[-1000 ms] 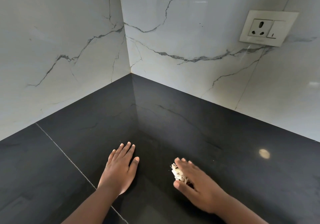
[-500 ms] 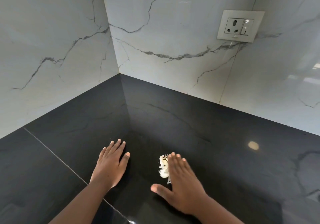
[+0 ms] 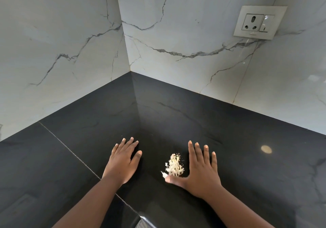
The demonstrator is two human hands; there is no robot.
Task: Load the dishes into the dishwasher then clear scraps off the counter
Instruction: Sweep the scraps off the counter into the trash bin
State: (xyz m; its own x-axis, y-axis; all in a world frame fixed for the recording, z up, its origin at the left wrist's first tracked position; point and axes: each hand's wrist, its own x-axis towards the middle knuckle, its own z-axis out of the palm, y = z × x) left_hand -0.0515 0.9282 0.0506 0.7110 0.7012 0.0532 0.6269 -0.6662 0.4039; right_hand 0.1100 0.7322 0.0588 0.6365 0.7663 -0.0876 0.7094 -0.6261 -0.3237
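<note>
Sweeping done: your right hand (image 3: 202,172) has lifted off the pale shredded scrap pile (image 3: 173,166), now exposed at its 9 o'clock; both hands flat, open, empty; left hand (image 3: 123,162) unmoved on the glossy black stone counter (image 3: 176,118).

Both hands flat on black counter (image 3: 176,118); right hand (image 3: 202,173) beside scraps (image 3: 173,166), left hand (image 3: 121,162) apart.

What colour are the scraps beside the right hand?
Pale cream to off-white, clear in the head view: the scraps stand out against the black counter.
</note>
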